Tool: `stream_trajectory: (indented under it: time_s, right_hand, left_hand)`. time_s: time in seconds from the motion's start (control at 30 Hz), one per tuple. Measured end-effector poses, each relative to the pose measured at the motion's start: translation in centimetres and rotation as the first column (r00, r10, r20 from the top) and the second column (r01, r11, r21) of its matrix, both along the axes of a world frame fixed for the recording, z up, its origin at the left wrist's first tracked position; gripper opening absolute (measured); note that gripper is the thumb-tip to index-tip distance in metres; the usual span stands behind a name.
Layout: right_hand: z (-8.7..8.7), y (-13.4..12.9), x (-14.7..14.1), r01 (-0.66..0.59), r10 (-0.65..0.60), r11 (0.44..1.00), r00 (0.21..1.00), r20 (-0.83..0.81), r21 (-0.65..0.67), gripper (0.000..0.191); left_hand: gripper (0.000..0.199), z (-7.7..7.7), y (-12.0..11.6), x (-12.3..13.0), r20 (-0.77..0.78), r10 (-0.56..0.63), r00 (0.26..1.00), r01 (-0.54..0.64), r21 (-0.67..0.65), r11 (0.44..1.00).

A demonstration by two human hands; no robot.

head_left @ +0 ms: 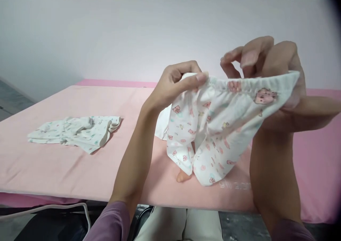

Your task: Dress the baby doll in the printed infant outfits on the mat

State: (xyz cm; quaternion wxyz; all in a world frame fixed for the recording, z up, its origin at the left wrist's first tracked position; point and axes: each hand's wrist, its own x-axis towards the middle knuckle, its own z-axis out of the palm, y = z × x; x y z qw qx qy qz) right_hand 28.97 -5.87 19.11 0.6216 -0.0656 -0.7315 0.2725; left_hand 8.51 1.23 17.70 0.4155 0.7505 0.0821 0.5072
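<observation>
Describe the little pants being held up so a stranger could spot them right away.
Start at the pink-covered table; above its near side, small white pants hang between the left hand and right hand. Unlike the greenish-printed garment lying on the table's left, they are raised and carry pink animal figures, the largest near the right end of the waistband.

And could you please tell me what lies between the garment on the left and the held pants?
The head view shows pink table cover, the left forearm crossing above it, and some white cloth partly hidden behind the pants.
</observation>
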Motion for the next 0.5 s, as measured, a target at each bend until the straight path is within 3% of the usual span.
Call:
stream_trajectory:
  time_s: [0.1, 0.17, 0.27, 0.4, 0.5]
  right_hand:
    - [-0.1, 0.2, 0.2, -0.183, 0.185, 0.98, 0.982, 0.029, -0.073, 0.033]
    - [-0.4, 0.7, 0.6, -0.187, 0.198, 0.97, 0.978, 0.057, -0.157, 0.028]
    - [-0.8, 1.3, 1.0, -0.051, 0.076, 0.977, 0.991, 0.112, -0.207, 0.029]
    - [-0.9, 1.2, 0.9, 0.049, -0.031, 0.99, 0.989, 0.142, -0.128, 0.026]
    - [-0.7, 0.7, 1.3, 0.147, -0.13, 0.978, 0.984, 0.123, -0.146, 0.021]
  left_hand:
    - [0.039, 0.0, -0.4, 0.1, 0.022, -0.042, 0.999, 0.042, 0.016, 0.999]
    - [0.042, 0.1, -0.8, 0.4, 0.105, -0.097, 0.99, 0.093, 0.04, 0.995]
    - [0.048, 0.3, -1.5, 1.3, 0.183, -0.156, 0.971, 0.149, 0.052, 0.987]
    - [0.053, 0.4, -2.3, 2.6, 0.285, -0.149, 0.947, 0.18, -0.087, 0.98]
    - [0.048, 0.5, -2.2, 2.9, 0.316, -0.147, 0.937, 0.204, -0.157, 0.966]
